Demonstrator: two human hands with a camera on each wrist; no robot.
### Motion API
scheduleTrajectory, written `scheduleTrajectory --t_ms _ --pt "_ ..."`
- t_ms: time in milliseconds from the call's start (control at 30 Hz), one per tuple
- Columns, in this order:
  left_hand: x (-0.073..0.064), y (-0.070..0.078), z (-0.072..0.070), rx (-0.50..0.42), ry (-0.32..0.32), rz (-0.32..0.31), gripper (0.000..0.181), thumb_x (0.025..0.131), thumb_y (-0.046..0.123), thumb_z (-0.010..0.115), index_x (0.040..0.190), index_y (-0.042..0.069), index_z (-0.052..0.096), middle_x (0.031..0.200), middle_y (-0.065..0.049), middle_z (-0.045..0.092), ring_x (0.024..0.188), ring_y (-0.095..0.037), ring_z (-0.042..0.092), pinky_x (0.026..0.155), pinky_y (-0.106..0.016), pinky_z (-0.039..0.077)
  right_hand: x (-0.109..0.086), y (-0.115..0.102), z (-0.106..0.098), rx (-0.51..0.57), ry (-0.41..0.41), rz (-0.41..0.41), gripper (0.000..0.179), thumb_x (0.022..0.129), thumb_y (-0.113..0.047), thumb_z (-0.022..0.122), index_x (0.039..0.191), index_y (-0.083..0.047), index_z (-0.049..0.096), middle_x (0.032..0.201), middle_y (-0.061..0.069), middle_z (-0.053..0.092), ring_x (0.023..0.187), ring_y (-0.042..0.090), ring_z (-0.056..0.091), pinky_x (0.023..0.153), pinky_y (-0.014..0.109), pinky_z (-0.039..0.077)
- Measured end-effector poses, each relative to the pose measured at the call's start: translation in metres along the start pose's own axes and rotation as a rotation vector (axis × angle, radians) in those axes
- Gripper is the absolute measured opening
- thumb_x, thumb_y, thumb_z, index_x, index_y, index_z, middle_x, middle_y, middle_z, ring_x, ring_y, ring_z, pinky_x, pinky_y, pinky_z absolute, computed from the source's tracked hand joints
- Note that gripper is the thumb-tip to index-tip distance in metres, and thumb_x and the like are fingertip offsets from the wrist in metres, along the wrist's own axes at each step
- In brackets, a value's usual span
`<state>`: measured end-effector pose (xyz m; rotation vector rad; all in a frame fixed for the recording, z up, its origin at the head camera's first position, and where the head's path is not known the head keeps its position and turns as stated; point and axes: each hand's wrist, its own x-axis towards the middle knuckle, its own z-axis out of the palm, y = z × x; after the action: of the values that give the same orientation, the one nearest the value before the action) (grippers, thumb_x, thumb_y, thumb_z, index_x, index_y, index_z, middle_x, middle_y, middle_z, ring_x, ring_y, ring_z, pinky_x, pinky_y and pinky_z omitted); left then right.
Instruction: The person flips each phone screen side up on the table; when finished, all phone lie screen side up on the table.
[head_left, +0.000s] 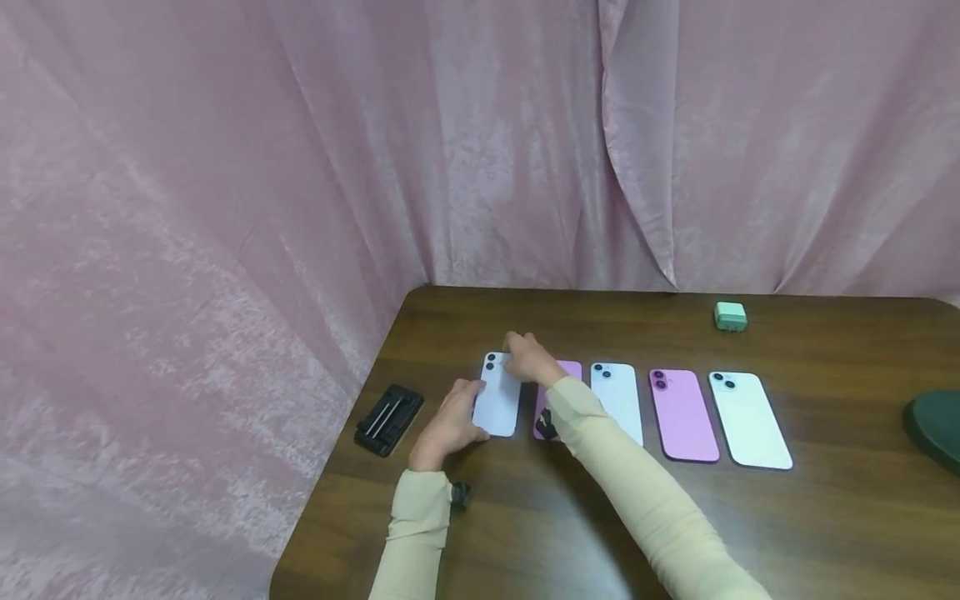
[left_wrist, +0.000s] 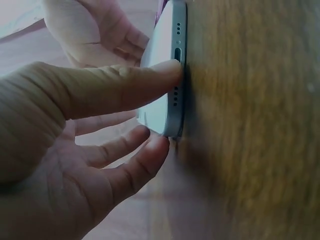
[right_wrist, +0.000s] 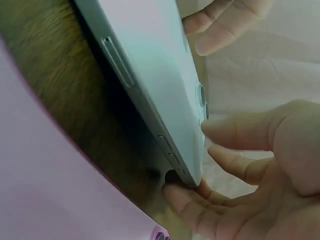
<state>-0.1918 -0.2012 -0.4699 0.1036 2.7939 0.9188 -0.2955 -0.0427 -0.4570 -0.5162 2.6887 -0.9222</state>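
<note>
A pale bluish-white smartphone lies back up at the left end of a row of phones, its two-lens camera at the far end. My left hand grips its near left part; in the left wrist view the thumb presses the bottom edge by the charging port, and the fingers are along the side. At the far right corner, my right hand pinches the same phone, thumb beside the camera and fingertips at the top edge. Whether the phone is lifted off the table cannot be made out.
Rightward lie a purple-pink phone, partly behind my right arm, a pale blue phone, another purple-pink phone and a whitish phone. A black holder is at left, a mint-green block behind, a dark green object at right.
</note>
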Motion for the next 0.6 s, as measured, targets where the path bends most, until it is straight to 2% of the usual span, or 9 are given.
scheduleTrajectory --t_ms 167,300,467,600 --pt "-0.0018 0.0024 -0.0019 -0.007 -0.012 -0.036 0.082 0.079 -0.005 0.081 0.151 0.003 0.043 0.148 -0.020 0.045 0.133 -0.037 0.047 0.108 -0.052 0.040 0.0005 0.0007 -0.0042 0.073 0.018 0.018 0.043 0.089 0.004 0.061 0.132 0.003 0.058 0.134 0.024 0.057 0.122 0.039 0.055 0.098 0.049 0.049" --pt "-0.0023 0.0031 -0.0050 -0.032 -0.039 -0.079 0.081 0.082 -0.003 0.079 0.152 0.007 0.042 0.152 -0.019 0.045 0.139 -0.037 0.043 0.109 -0.055 0.038 -0.0002 0.0014 -0.0062 0.111 0.019 0.019 0.044 0.087 0.006 0.060 0.131 0.003 0.059 0.135 0.024 0.058 0.118 0.037 0.057 0.096 0.047 0.050" --pt "-0.0043 0.0044 -0.0062 -0.049 -0.049 -0.032 0.087 0.079 0.006 0.085 0.152 0.002 0.040 0.148 -0.022 0.048 0.131 -0.038 0.049 0.107 -0.054 0.041 -0.0028 0.0036 -0.0080 0.114 0.016 0.016 0.045 0.085 0.006 0.060 0.131 0.004 0.059 0.135 0.024 0.058 0.114 0.036 0.058 0.094 0.045 0.051" --pt "-0.0070 0.0094 -0.0050 -0.033 -0.051 -0.001 0.092 0.079 0.025 0.087 0.152 -0.001 0.038 0.141 -0.024 0.052 0.120 -0.037 0.055 0.101 -0.053 0.046 -0.0064 0.0065 -0.0103 0.122 0.021 0.001 0.042 0.088 0.000 0.062 0.130 0.005 0.059 0.133 0.025 0.059 0.118 0.038 0.058 0.096 0.047 0.050"
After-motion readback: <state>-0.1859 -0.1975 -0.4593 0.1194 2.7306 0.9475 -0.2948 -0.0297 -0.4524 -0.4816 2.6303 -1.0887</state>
